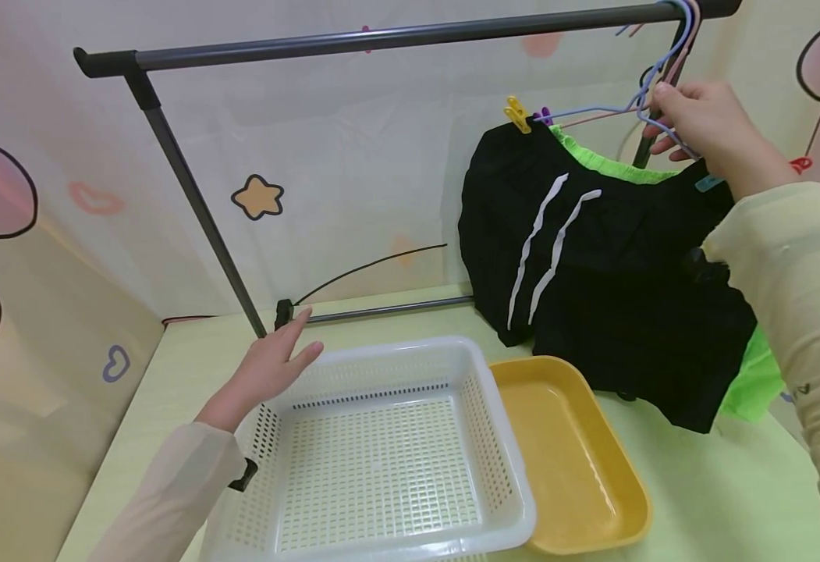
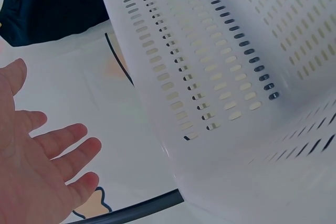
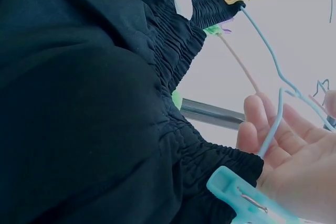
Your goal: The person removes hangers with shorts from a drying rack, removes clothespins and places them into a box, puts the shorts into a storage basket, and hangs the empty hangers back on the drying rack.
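Black shorts (image 1: pixel 613 257) with two white drawstrings hang by the waistband from a blue wire hanger (image 1: pixel 592 108). A yellow clip (image 1: pixel 517 115) fastens one waist end and a light-blue clip (image 3: pixel 252 198) the other. My right hand (image 1: pixel 718 129) holds the blue hanger just under its hook, thumb in front and fingers behind. Bright green shorts (image 1: pixel 754 378) hang behind the black ones, mostly hidden, on a pink hanger. My left hand (image 1: pixel 265 371) is held over the back left corner of a white basket (image 1: pixel 501 437), fingers extended and nothing in them.
A dark metal rail (image 1: pixel 395 35) on uprights carries both hangers at its right end. An orange tray (image 1: pixel 578 460) lies on the pale green table (image 1: pixel 704 499), right of the basket and partly under its edge. A patterned curtain (image 1: pixel 353 156) stands behind.
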### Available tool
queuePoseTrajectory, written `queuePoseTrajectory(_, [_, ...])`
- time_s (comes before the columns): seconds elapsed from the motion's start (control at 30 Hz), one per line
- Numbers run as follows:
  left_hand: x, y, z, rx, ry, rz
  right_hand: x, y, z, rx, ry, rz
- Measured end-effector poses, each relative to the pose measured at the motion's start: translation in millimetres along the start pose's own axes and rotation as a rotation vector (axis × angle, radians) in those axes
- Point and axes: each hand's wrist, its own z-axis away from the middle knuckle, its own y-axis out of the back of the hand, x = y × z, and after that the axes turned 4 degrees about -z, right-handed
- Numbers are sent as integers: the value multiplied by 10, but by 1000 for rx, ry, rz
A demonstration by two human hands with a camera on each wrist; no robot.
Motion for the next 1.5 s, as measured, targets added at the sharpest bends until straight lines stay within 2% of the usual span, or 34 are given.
queuePoseTrajectory(0.33, [4, -26, 26, -7, 4, 26, -7, 60, -89, -74, -89, -64])
queuePoseTrajectory(0.73, [9, -56, 43, -24, 14, 56, -46, 94, -110, -64, -188, -172])
queuePoseTrajectory(0.9, [0, -59, 54, -25, 22, 57, -79, 101, -115, -23, -172, -161])
queuePoseTrajectory(1.1, [-18, -50, 52, -30, 37, 67, -149, 124, -77, 18, -135, -251])
queuePoseTrajectory(1.33, [-34, -45, 36, -30, 28, 67, -223, 142, -24, 14, -76, -295])
queuePoseTrajectory(1.5, [-37, -54, 36, -31, 31, 69, -236, 165, -22, 5, -38, -283])
